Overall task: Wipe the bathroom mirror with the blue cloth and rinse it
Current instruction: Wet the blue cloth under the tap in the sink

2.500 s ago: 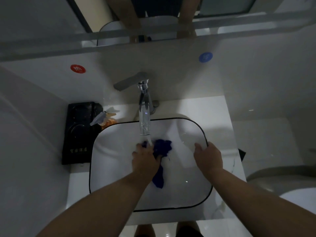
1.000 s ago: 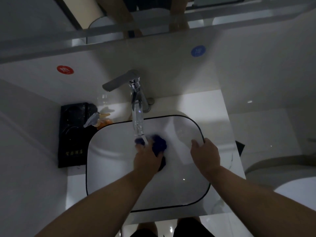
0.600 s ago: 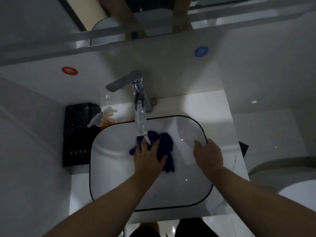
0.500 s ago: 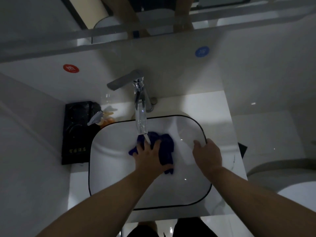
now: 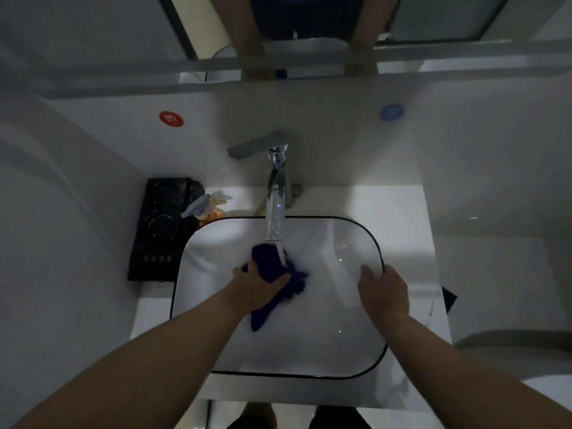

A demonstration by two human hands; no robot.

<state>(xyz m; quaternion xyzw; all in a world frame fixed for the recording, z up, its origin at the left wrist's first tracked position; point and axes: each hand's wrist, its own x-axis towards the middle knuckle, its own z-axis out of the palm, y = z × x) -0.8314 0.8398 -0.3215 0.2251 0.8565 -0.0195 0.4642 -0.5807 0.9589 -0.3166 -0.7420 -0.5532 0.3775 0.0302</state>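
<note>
The dark blue cloth (image 5: 271,264) is bunched in the white basin (image 5: 312,342), right under the water running from the chrome tap (image 5: 276,193). My left hand (image 5: 257,284) is shut on the cloth, one tail of it hanging down below my wrist. My right hand (image 5: 382,291) rests on the basin's right rim with its fingers curled over the black edge and holds nothing. The mirror (image 5: 309,26) runs along the top of the view and reflects my arms.
A black rectangular appliance (image 5: 162,227) stands left of the basin, with a spray bottle (image 5: 205,209) of orange liquid beside it. Red (image 5: 171,118) and blue (image 5: 392,112) round stickers mark the wall. A toilet (image 5: 526,360) is at the lower right.
My left hand went from pressing flat on the spread cloth to gripping it bunched under the stream, a tail now hanging down. The right hand stayed on the rim.
</note>
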